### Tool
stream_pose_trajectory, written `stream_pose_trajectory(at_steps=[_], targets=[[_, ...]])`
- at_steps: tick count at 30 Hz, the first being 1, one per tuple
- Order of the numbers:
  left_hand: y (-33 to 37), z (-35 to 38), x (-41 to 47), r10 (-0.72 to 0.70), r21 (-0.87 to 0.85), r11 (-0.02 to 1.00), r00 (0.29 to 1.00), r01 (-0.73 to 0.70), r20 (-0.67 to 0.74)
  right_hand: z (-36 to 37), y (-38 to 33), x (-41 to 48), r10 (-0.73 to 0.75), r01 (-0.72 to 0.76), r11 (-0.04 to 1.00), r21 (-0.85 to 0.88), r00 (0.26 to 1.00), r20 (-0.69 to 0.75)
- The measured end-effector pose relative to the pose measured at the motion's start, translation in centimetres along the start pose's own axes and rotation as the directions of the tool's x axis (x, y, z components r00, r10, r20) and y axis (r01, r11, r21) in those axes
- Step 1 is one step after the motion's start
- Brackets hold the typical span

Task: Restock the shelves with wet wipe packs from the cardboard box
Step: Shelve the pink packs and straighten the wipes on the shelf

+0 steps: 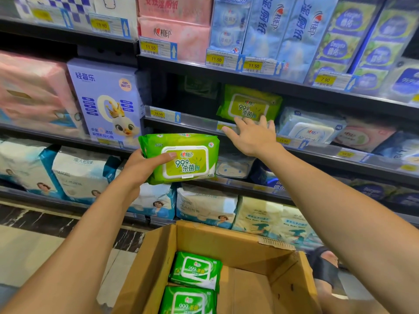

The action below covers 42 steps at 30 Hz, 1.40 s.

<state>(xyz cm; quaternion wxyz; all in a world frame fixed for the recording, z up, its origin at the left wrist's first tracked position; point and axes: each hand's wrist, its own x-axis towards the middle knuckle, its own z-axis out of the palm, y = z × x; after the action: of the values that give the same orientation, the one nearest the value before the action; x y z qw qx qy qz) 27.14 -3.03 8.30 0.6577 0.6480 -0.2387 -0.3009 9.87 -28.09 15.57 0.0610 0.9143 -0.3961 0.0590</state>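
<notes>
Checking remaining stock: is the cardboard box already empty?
No, an upper wipe pack and a lower wipe pack lie inside the cardboard box.

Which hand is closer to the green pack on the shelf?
Right. The right hand reaches the bottom edge of the shelf pack. The left hand is lower and leftward, holding another green pack.

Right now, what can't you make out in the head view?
All head view.
- Cardboard box: cut off by bottom edge; pack count unknown.
- Shelf pack: bay behind it too dark, stock unseen.
- Right hand: covers most of a price tag; contact with shelf pack unclear.
</notes>
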Motion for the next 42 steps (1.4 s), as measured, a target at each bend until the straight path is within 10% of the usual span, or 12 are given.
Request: stream_pose_trajectory(at_steps=[9, 26, 42], targets=[[0.1, 0.0, 0.2, 0.001, -0.020, 1.000, 1.000, -0.001, -0.006, -0.4, 0.3, -0.4, 0.098, -0.085, 0.993, 0.078, 0.977, -0.190], [0.1, 0.8, 0.5, 0.012, -0.034, 0.999, 1.000, -0.011, 0.023, -1.5, 1.9, 1.4, 0.098, -0.119, 0.989, 0.090, 0.973, 0.208], [0.5, 1.5, 0.5, 0.021, -0.061, 0.998, 0.999, -0.019, 0.034, -1.0, 0.2, 1.5, -0.029, 0.024, 0.999, 0.033, 0.990, 0.136]])
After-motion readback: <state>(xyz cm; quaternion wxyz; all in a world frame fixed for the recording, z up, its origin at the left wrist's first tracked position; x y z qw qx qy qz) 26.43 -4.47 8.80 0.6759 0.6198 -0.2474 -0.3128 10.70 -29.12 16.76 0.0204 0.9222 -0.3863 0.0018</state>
